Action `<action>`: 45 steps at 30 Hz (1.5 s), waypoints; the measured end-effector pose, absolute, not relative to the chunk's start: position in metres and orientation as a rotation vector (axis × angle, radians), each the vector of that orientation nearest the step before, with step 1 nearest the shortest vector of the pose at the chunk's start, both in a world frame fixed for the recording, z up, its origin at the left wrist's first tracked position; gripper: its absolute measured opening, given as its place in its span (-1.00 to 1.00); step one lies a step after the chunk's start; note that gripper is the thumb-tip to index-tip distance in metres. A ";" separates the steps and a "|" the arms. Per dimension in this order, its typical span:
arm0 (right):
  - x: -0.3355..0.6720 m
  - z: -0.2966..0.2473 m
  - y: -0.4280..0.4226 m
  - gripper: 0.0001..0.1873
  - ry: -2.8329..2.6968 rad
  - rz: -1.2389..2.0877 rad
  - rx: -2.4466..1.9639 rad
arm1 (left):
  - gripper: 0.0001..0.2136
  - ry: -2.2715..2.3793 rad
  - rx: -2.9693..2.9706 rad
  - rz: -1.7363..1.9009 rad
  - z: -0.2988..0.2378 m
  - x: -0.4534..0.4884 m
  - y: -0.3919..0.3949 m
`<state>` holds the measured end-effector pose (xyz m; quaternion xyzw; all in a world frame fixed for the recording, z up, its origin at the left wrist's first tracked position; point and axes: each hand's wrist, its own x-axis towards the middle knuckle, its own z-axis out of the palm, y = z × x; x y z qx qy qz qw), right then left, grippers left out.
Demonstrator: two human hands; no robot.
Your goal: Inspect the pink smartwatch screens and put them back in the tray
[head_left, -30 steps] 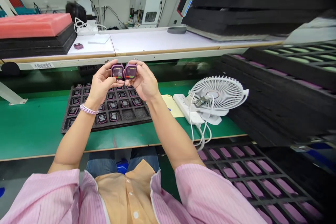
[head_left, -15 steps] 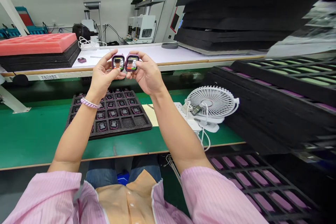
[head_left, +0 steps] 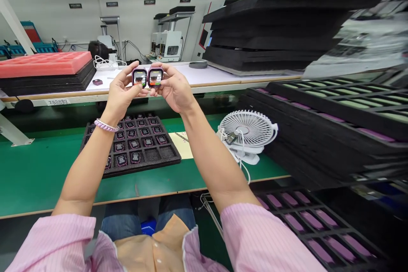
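The left hand (head_left: 119,95) grips one small square purple-cased watch body (head_left: 139,77); the right hand (head_left: 174,91) grips another (head_left: 155,77). Both are held side by side, edges touching, lit screens facing the person, raised above the black foam tray (head_left: 137,142) on the green table (head_left: 38,170).

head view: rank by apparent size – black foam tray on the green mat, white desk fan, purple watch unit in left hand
1. Black foam tray with slots
2. Round white desk fan
3. Small purple watch unit, pinched in left hand; it sits nearest the camera yet looks smallest, so order is safe.

Pink striped sleeves (head_left: 255,238), orange buttoned front, jeans, lilac wrist bracelet (head_left: 102,125)
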<state>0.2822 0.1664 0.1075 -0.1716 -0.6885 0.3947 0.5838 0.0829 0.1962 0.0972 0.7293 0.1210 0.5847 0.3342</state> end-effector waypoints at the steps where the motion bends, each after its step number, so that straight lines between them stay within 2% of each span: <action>1: 0.283 0.112 0.166 -0.42 -1.614 0.912 -0.411 | -0.36 0.306 1.902 1.531 0.101 0.083 0.197; 14: 0.289 0.155 0.152 -0.43 -1.690 0.799 -0.430 | -0.35 0.235 1.917 1.640 0.139 0.089 0.196; 20: 0.289 0.158 0.141 -0.37 -1.724 0.780 -0.398 | -0.33 0.193 1.919 1.661 0.141 0.089 0.191; 32: 0.289 0.157 0.139 -0.38 -1.725 0.766 -0.379 | -0.33 0.186 1.926 1.686 0.139 0.090 0.188; 37: 0.281 0.119 0.133 -0.41 -1.609 0.856 -0.327 | -0.35 0.235 1.814 1.658 0.108 0.094 0.173; 45: 0.263 0.000 0.097 -0.35 -1.310 1.149 -0.426 | -0.36 0.516 1.555 1.450 0.010 0.082 0.115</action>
